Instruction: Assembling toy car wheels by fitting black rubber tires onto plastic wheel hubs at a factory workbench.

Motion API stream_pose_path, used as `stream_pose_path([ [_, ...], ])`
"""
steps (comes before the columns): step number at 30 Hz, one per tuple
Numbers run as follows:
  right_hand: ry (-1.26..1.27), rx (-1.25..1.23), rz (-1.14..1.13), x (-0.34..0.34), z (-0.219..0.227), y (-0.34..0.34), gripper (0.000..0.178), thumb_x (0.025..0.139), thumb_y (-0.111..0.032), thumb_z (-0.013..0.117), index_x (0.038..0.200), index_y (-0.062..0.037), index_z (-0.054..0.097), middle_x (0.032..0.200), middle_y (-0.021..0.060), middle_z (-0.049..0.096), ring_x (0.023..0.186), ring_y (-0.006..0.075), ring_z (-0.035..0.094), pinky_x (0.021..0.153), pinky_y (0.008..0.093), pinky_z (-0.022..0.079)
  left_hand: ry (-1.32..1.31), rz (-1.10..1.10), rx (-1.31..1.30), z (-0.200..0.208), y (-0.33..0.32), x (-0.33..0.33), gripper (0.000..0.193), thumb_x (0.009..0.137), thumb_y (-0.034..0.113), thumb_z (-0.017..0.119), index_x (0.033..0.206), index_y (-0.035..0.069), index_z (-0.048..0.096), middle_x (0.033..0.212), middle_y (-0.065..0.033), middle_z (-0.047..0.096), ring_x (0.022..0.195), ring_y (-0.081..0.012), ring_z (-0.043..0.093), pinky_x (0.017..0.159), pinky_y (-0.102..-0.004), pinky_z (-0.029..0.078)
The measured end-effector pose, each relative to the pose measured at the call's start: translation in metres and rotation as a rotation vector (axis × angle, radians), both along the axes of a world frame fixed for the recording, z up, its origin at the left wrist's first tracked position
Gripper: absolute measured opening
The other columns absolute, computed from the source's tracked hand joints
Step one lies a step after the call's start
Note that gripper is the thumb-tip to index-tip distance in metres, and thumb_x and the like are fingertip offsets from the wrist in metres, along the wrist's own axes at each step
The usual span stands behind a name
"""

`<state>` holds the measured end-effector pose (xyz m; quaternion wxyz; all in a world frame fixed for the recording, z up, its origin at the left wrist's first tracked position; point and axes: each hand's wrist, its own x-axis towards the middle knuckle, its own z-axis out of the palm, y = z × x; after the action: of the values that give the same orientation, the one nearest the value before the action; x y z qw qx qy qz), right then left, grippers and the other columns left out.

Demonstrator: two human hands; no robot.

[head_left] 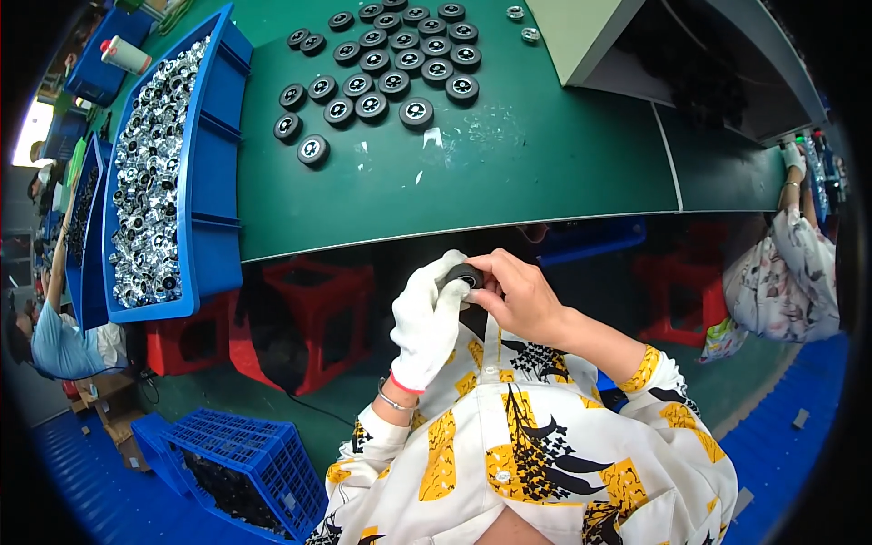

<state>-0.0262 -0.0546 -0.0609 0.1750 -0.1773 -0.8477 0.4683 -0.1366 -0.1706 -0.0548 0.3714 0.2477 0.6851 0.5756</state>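
Note:
Between both hands, just short of the table's near edge, I hold a small black toy wheel (466,275). My left hand (425,313), in a white glove, closes its fingers and thumb on the wheel's left side. My bare right hand (522,295) pinches the same wheel from the right with thumb and fingertips. Part of the wheel is hidden behind the fingers. Farther off on the green table (545,163) lie several like black wheels (371,105) with shiny hubs, loosely grouped and flat.
A long blue bin (213,136) full of shiny hub pieces (150,182) stands at left. Two clear pieces (530,34) lie near a pale cabinet (590,36). Red stools (318,309) sit below the table, a blue crate (272,472) on the floor. Other people work at both sides.

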Motion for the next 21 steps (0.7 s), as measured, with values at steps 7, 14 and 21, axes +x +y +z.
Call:
stream_pose_path([
  [7, -0.030, -0.548, -0.112, -0.002, -0.003, -0.003, 0.036, 0.081, 0.001, 0.066, 0.114, 0.0026, 0.053, 0.088, 0.0064, 0.061, 0.075, 0.0071, 0.059, 0.066, 0.0224, 0.052, -0.561, 0.096, 0.155, -0.007, 0.001, -0.002, 0.033, 0.087, 0.001, 0.057, 0.120, -0.006, 0.054, 0.108, -0.0130, 0.061, 0.091, -0.0165, 0.063, 0.077, -0.0281, 0.055],
  [14, -0.116, -0.061, 0.040, 0.008, 0.006, 0.007, 0.052, 0.074, -0.005, 0.073, 0.120, -0.0050, 0.050, 0.105, 0.0125, 0.054, 0.084, 0.0247, 0.062, 0.068, 0.0317, 0.054, -0.352, -0.067, 0.011, -0.007, -0.003, -0.008, 0.035, 0.088, 0.004, 0.059, 0.121, -0.005, 0.053, 0.107, -0.0127, 0.062, 0.091, -0.0159, 0.062, 0.076, -0.0269, 0.055],
  [21, -0.027, 0.140, 0.004, 0.004, -0.001, 0.004, 0.050, 0.065, -0.007, 0.076, 0.110, -0.0056, 0.053, 0.098, 0.0115, 0.054, 0.081, 0.0265, 0.060, 0.065, 0.0334, 0.052, -0.638, 0.039, 0.107, -0.013, -0.002, 0.005, 0.032, 0.088, 0.004, 0.058, 0.118, -0.007, 0.054, 0.106, -0.0118, 0.061, 0.092, -0.0150, 0.061, 0.075, -0.0261, 0.055],
])
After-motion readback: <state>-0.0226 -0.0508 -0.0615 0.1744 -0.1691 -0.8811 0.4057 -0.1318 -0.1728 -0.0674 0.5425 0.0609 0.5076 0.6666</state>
